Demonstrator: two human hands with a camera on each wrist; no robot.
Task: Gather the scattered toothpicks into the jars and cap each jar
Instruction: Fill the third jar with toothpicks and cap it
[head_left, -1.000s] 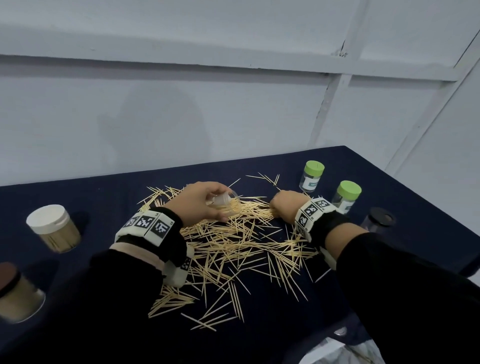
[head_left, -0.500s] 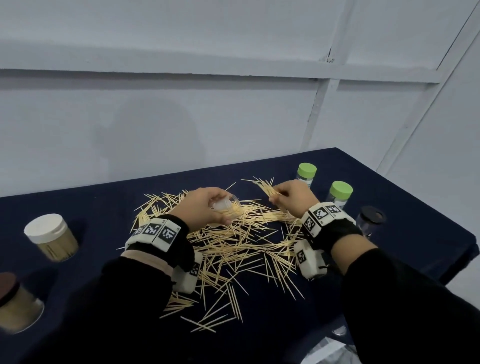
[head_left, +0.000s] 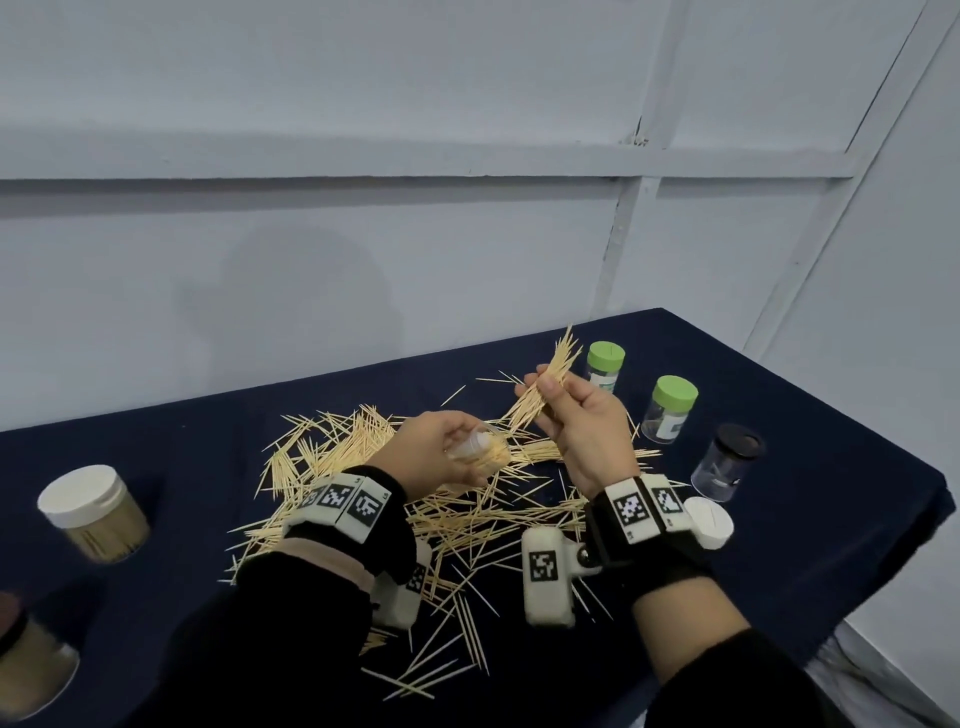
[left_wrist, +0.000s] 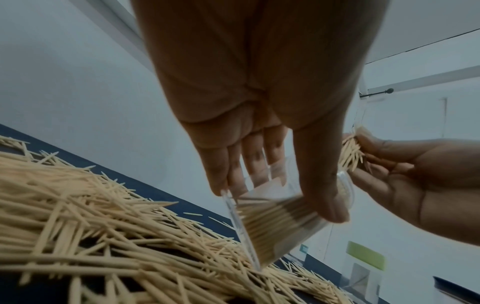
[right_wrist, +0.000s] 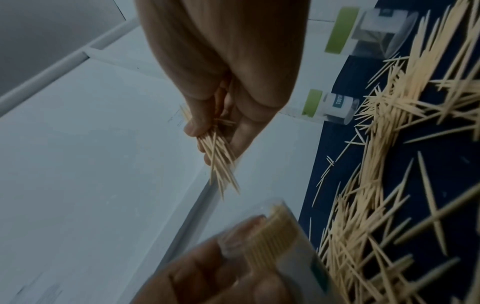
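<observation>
Left hand (head_left: 434, 451): grip curled round tilted, part-filled clear jar (left_wrist: 272, 224) above table (head_left: 156, 613) | Right hand (head_left: 582, 421): pinches toothpick bundle (head_left: 545, 387), raised just right of jar | Loose toothpicks (head_left: 467, 525): centre | Advice: align tips with mouth, feed straight.

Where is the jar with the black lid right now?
In the head view, the black-lidded jar stands on the right side of the table, just beyond a white cap and nearer than the two green-lidded jars.
</observation>
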